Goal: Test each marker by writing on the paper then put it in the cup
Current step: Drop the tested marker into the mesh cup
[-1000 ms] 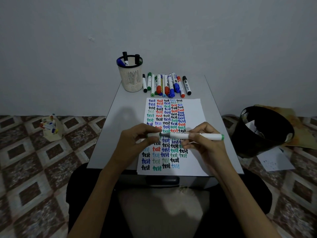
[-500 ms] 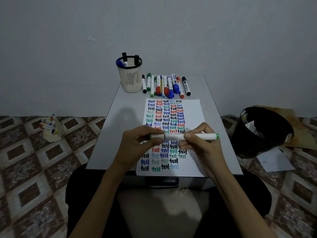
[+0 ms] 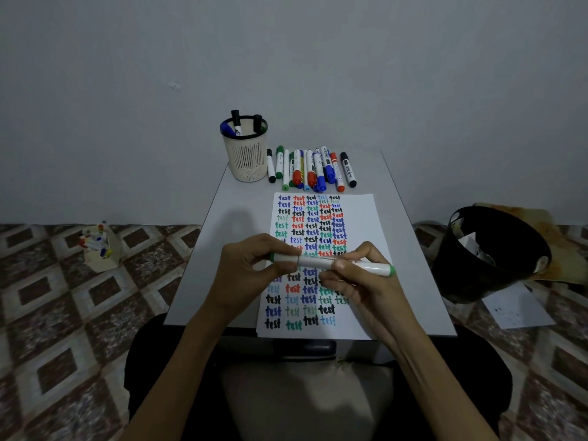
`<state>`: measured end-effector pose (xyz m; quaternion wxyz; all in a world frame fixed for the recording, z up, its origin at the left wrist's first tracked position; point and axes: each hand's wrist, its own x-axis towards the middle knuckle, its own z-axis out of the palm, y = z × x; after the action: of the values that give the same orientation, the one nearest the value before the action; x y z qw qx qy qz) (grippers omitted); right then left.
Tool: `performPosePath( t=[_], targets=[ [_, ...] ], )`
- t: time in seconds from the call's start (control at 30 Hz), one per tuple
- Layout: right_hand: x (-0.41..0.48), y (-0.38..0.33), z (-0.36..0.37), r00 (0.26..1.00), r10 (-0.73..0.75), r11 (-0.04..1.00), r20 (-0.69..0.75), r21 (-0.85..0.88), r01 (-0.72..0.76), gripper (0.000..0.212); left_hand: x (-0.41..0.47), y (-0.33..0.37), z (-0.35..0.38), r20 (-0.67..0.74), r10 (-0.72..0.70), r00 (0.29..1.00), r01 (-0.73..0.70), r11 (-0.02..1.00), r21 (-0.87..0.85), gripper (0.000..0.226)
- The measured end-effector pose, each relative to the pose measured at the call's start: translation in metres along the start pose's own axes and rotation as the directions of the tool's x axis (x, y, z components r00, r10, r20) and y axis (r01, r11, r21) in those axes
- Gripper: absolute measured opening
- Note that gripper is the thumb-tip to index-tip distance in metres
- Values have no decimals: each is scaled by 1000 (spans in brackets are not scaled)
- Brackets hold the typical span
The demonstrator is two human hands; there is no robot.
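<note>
Leftmost, a small holder of markers (image 3: 98, 246) is seen standing on the patterned floor, well apart from the table (image 3: 219, 224). At the far left corner of the table, the cup (image 3: 246, 157) is placed upright; blue and black markers are held in it. Just beside the cup, to its right, a row of loose markers (image 3: 311, 168) is laid flat, beyond the far edge of the paper (image 3: 359, 218).

The paper is laid lengthwise on the table and is filled with columns of the word "test" in blue, red, black and green.

Above the middle of the paper, the green marker (image 3: 315, 261) is held almost level, across the sheet, clear of the cup. Its left end is gripped by the left hand (image 3: 251, 272), with thumb and fingers curled round it. Its barrel is pinched by the right hand (image 3: 359, 281), with the thumb on the near side and the fingers wrapped behind. The green-tipped right end is left protruding past the right hand.

On the floor to the right, a black bin (image 3: 490, 256) is positioned beside the table, and a loose sheet (image 3: 518, 307) is laid near it.
</note>
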<state>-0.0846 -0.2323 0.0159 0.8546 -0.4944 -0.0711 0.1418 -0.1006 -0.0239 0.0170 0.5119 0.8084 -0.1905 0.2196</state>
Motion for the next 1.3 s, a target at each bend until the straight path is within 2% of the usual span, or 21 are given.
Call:
performPosePath(
  t=[0.1,0.2,0.27,0.33,0.4,0.5,0.57,0.63,0.7,0.77,0.83,0.93,1.07,1.13,1.17,1.23,1.3],
  targets=[
    [9,-13,-6,988,103,988,118,-126,-88,14,4,-9,-7,28,-54,998,55,998,-14,20],
    [21,-26,-10,946,240,959,218,-203,-196,33,7,-22,-14,42,-114,993,115,993,-14,18],
    [29,-31,-5,927,295,916,231,-346,-205,25,7,-28,-17,75,-107,991,107,994,11,17],
    [39,-28,3,937,298,801,184,-582,-140,15,7,-32,-15,111,-97,989,94,995,33,17],
    [52,-22,13,944,281,645,172,-762,-53,18,8,-34,-13,119,-86,989,81,996,45,17],
    [77,-20,23,929,322,490,179,-872,-2,21,9,-45,-13,15,-124,992,119,975,186,33],
    [95,-26,27,937,309,400,161,-916,25,25,6,-59,-15,-85,-216,973,232,888,396,50],
    [115,-32,32,963,219,367,159,-928,69,32,1,-68,-14,-56,-322,945,289,743,604,64],
    [137,-37,36,986,67,384,151,-916,114,47,-2,-74,-9,16,-370,929,250,657,711,73],
    [163,-41,42,985,-99,417,141,-893,170,67,-2,-74,-6,17,-367,930,242,648,722,75],
    [192,-45,50,954,-262,412,147,-877,249,81,-1,-74,-7,4,-361,932,253,661,707,77],
    [232,-55,68,859,-484,367,165,-853,370,76,-2,-74,-7,-1,-369,929,264,665,699,79],
    [271,-75,101,628,-760,300,166,-767,566,65,-1,-75,-6,-17,-369,929,279,671,687,80],
    [286,-79,115,554,-820,273,145,-752,600,64,0,-75,-7,-23,-373,928,286,671,684,80],
    [293,-78,121,543,-826,255,153,-758,601,64,1,-75,-6,-27,-373,928,289,669,684,81],
    [304,-70,127,573,-789,207,223,-781,589,61,1,-74,-6,-39,-370,928,295,668,683,80],
    [314,-58,128,644,-695,140,320,-818,557,62,1,-74,-6,-54,-367,929,304,671,676,79]
  ],
)
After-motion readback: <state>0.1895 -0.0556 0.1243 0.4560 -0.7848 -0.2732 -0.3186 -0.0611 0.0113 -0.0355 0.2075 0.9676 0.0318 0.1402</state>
